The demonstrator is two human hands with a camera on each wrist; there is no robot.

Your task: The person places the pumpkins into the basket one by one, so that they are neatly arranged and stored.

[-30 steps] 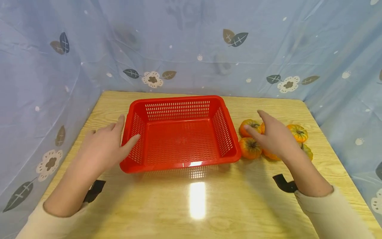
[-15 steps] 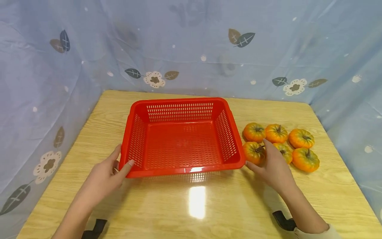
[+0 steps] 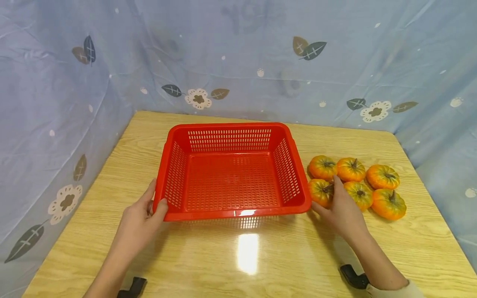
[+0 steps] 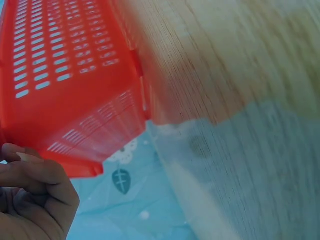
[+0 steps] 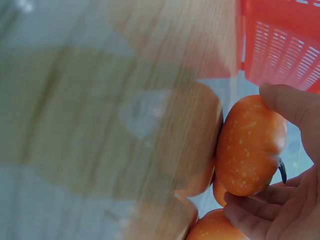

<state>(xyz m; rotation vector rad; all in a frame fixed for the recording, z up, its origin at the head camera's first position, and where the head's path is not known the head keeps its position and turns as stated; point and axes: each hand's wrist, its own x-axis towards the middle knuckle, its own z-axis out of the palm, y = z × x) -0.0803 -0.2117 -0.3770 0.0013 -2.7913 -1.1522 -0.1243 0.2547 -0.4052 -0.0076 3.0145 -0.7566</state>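
A red plastic basket (image 3: 232,182) with slotted walls sits on the wooden table. At its front left corner my left hand (image 3: 139,221) pinches the rim, thumb on top and fingers outside. The left wrist view shows those curled fingers (image 4: 37,172) against the basket's rim. To the right of the basket, several orange pumpkins (image 3: 389,204) stand in two rows. My right hand (image 3: 344,213) holds the front left pumpkin (image 5: 250,145), thumb on the basket side and fingers on the opposite side. This pumpkin's dark stem faces the palm in the right wrist view.
The pale wooden table (image 3: 201,265) bears a bright light reflection in front of the basket. A blue patterned curtain (image 3: 238,62) hangs behind the table and along both sides. Black straps (image 3: 354,277) show at both wrists.
Both hands have come down: the left from above the basket's left side to its front left corner, the right from over the pumpkins to the front left one. The view has shifted slightly.
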